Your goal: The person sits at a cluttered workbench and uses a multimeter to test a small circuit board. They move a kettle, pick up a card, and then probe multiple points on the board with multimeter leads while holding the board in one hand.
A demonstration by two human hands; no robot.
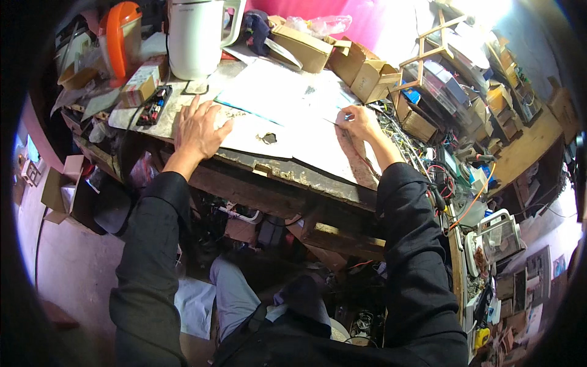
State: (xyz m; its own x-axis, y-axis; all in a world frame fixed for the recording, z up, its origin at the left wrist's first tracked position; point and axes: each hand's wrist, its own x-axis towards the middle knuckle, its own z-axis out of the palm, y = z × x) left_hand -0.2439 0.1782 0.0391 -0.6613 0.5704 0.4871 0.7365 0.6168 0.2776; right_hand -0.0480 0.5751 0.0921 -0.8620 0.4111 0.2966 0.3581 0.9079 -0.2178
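Observation:
My left hand (pixel 200 128) lies on the worn, pale work table (pixel 244 131) with its fingers spread and nothing in them. To its right, my right hand (pixel 362 122) is closed in a pinch at the table's right part. A small dark bit shows at its fingertips, too small to name. Between and beyond the hands lies a bright white sheet (pixel 263 92) with a blue edge, washed out by glare. A ragged dark hole or patch (pixel 267 138) marks the pale surface near the table's front edge.
A white jug-shaped appliance (pixel 194 43) and an orange-topped appliance (pixel 121 43) stand at the back left. Near my left hand lie a dark component tray (pixel 155 105) and a small box (pixel 140 85). Open cardboard boxes (pixel 367 73) and tangled wires (pixel 422 153) crowd the right.

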